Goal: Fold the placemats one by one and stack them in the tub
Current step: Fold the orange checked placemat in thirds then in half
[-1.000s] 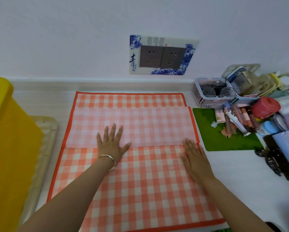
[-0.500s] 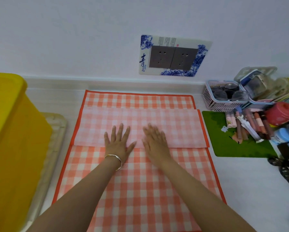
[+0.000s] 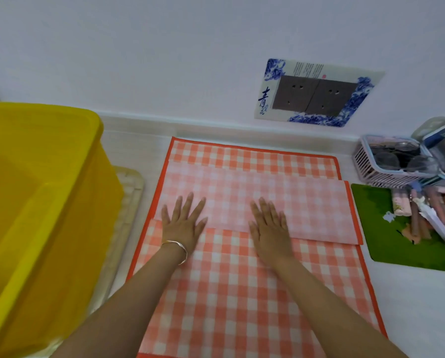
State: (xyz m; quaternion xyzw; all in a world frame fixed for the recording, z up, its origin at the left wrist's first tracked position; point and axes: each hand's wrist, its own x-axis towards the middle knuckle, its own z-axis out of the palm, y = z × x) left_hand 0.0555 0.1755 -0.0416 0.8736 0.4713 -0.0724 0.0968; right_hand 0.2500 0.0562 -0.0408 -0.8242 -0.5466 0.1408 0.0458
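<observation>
- Orange checked placemat (image 3: 242,293) lay flat on the white counter, just right of the yellow tub (image 3: 48,202).
- A paler band (image 3: 306,205) crossed its far half, by the look a flap turned over to show the underside. Its right end sat slightly askew, past the mat's border.
- I could not tell whether one mat or several lay there.
- Left hand (image 3: 182,223), bracelet (image 3: 176,245) at the wrist, lay palm down, fingers straight and spread, over the near edge of the band.
- Right hand (image 3: 269,226) did likewise a little to the right. It was also flat and gripped nothing.
- The two hands were apart, and both pressed on the cloth.
- Judgement: early stage, first fold being flattened. Further folds and the move to the tub remained.
- No mat showed in the visible part of the tub.
- Green mat (image 3: 381,236) and basket (image 3: 386,164) sat to the right.
</observation>
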